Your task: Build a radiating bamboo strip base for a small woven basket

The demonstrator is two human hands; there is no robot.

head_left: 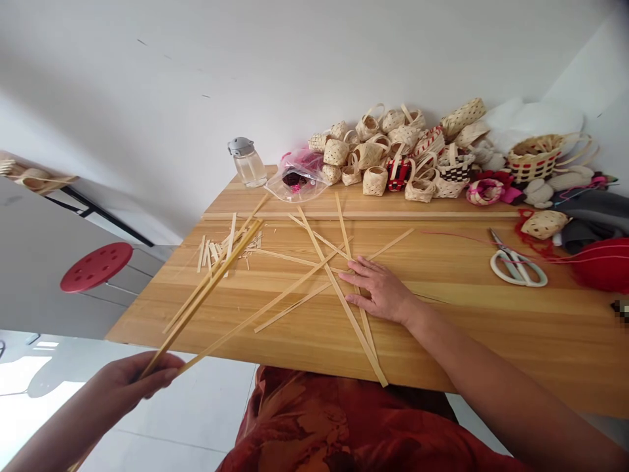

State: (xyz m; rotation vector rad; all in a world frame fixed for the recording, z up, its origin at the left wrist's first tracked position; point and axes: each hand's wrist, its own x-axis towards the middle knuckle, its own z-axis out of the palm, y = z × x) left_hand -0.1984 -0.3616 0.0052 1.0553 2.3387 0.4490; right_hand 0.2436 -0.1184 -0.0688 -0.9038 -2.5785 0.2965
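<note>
My left hand (147, 375), at the table's front left edge, is closed around a bundle of long, thin, pale-yellow weaving strips (201, 299) that slants up over the tabletop. One separate strip (265, 307) runs from the fingers of this hand toward the middle of the table. There it meets several loose strips (361, 334) that lie crossed in a star shape. My right hand (376, 288) lies flat on these crossed strips, palm down with its fingers spread. What is under its palm is hidden.
Short strip offcuts (211, 254) lie at the left. Scissors (518, 262) and red yarn (604, 262) are at the right. Along the wall stand a bottle (248, 164), a plastic bag (299, 180) and several small woven baskets (375, 181). A red stool (97, 267) stands left of the table.
</note>
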